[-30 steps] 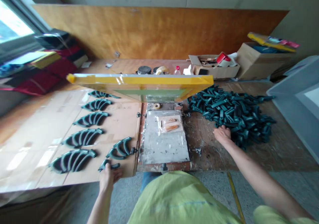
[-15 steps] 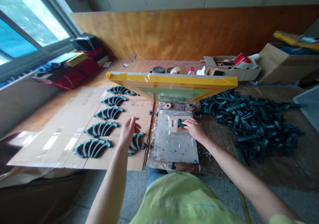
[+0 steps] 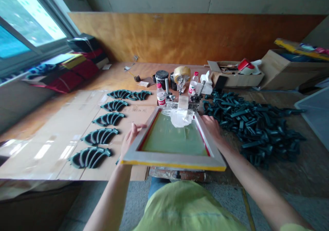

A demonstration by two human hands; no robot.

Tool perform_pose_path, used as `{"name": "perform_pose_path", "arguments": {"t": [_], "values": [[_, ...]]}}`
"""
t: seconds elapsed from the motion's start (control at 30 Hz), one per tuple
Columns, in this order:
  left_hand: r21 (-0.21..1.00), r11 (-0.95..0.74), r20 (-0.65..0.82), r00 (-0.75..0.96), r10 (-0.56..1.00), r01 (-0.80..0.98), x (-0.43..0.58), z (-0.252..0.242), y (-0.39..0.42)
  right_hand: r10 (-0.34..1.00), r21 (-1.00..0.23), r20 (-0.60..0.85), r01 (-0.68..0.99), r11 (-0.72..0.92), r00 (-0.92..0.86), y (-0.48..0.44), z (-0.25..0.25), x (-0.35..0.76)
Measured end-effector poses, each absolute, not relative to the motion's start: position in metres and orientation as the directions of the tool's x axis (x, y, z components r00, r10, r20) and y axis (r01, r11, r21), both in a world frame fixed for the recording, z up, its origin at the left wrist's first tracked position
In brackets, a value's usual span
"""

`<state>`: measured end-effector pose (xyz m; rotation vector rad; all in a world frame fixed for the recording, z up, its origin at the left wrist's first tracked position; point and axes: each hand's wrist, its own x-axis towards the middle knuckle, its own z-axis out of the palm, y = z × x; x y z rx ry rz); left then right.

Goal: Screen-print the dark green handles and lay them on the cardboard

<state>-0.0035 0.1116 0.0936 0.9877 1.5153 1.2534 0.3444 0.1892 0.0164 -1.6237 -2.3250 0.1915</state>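
A silk-screen printing frame lies low in front of me, tilted, its green mesh framed by a pale border. White ink is pooled at the far end of the mesh, beneath a squeegee. My left hand is beside the frame's left edge, fingers stretched toward it; whether they touch cannot be made out. Against the right edge is my right hand, its fingertips partly hidden by the frame. The metal plate and the dark green piece on it are covered from view.
Rows of curved dark green pieces lie on cardboard at left. A heap of similar pieces is at right. Behind the frame stand two red-capped bottles, a black tub and a tape roll. Open cardboard boxes sit back right.
The raised frame has swung down toward me, covering the plate and exposing its mesh, ink and squeegee. My right hand has moved from the dark green piece to the frame's right edge.
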Motion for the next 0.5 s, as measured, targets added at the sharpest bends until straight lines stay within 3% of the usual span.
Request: {"name": "perform_pose_path", "arguments": {"t": [0.07,0.17,0.23,0.4,0.5], "values": [[0.943,0.333,-0.322,-0.195,0.926,0.023,-0.007,0.067,0.092,0.948,-0.292,0.261,0.921,0.258,-0.183,0.209,0.031,0.350],[0.892,0.447,-0.452,-0.142,0.881,-0.068,-0.005,0.028,0.079,0.906,-0.306,0.365,0.892,0.333,-0.213,0.238,0.049,0.323],[0.890,0.454,-0.456,-0.175,0.873,-0.054,-0.002,0.008,0.080,0.898,-0.275,0.328,0.880,0.388,-0.294,0.252,0.055,0.295],[0.901,0.434,-0.425,-0.183,0.886,0.006,-0.004,-0.017,0.083,0.930,-0.209,0.068,0.906,0.367,-0.361,0.242,0.044,0.258],[0.902,0.432,-0.429,-0.168,0.888,-0.015,-0.006,-0.020,0.083,0.828,-0.165,0.086,0.811,0.561,-0.555,0.212,0.034,0.272]]}}
